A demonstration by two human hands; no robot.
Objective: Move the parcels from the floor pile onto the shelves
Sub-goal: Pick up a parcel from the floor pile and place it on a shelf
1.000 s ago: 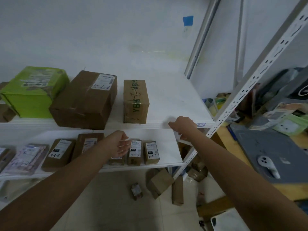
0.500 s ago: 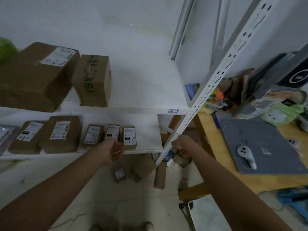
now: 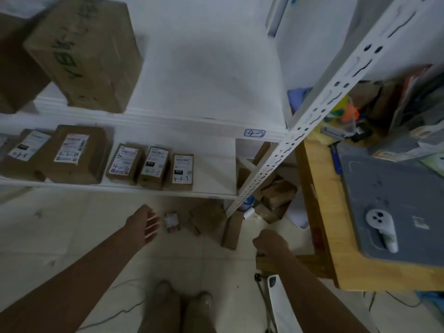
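Brown cardboard parcels lie in a loose floor pile behind the foot of the white slotted post, under the end of the lower shelf. More of them are spread on the pale tiled floor in front of the rack: a small taped parcel, a flat box just to its right, and a narrow box standing on end beside the post's base.

The left hand hangs over the floor just left of the small taped parcel, fingers straight and spread, holding nothing and not touching it. The right hand is lower and to the right, near the narrow box, its back to the camera and its fingers curled under; I cannot tell whether it grips anything.

On the lower shelf sits a row of labelled parcels, the rightmost one marked 4-3-7 by hand. The upper shelf carries a big box with green writing near its front edge, and a small blue-framed tag is stuck on that edge.

To the right, a wooden surface bears a grey mat with a white device lying on it.
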